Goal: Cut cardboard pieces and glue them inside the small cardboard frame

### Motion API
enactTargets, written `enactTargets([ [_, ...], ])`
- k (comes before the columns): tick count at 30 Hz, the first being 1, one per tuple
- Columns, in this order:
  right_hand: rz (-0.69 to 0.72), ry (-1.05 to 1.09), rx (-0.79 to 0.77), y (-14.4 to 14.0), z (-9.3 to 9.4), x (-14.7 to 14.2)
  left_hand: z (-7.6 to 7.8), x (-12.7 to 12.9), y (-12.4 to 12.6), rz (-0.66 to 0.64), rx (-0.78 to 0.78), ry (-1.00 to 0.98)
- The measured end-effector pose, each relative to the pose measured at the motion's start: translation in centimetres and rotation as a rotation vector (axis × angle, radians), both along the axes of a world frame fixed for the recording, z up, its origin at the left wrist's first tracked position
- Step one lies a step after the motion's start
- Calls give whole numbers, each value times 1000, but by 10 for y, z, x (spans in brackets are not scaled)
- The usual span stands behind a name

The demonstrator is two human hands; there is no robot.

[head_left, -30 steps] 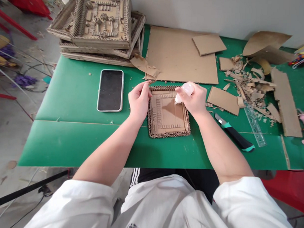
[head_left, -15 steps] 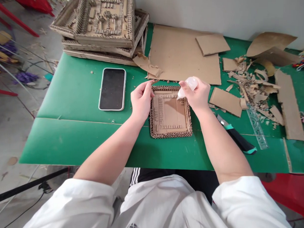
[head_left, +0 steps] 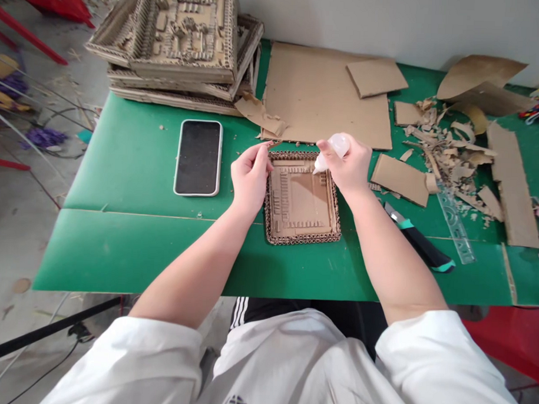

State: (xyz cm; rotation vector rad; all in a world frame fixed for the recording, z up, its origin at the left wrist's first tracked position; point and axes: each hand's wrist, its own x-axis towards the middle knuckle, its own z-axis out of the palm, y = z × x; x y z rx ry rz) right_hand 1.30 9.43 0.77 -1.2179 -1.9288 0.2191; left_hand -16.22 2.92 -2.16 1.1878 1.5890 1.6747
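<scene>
Cardboard frame (head_left: 302,197), a small square piece with a corrugated border and little strips stuck inside it, lies flat on the green table (head_left: 130,244) at the centre of the head view. At its upper left corner the left hand (head_left: 249,176) is curled, fingertips pinched on the frame's edge, pressing it down. At the upper right corner the right hand (head_left: 348,164) is closed around a small white glue bottle (head_left: 333,150), tilted so that its nozzle points down and left onto the frame's top edge. Left of the hands, a phone (head_left: 198,157) lies face up with a dark screen. In the upper left of the frame sits a stack of finished cardboard trays (head_left: 178,42). Above the hands a large flat cardboard sheet (head_left: 317,94) is spread against the wall. To the right lie a utility knife (head_left: 420,245) with a black and teal handle, a clear ruler (head_left: 455,226) just beside it, and a heap of cardboard scraps (head_left: 448,152) farther up.
</scene>
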Motion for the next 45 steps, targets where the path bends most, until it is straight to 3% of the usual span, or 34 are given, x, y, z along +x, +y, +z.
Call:
enactTargets([
  [45,67,94,-28,-27,4,11,0,1,0,-25,-8,-66],
])
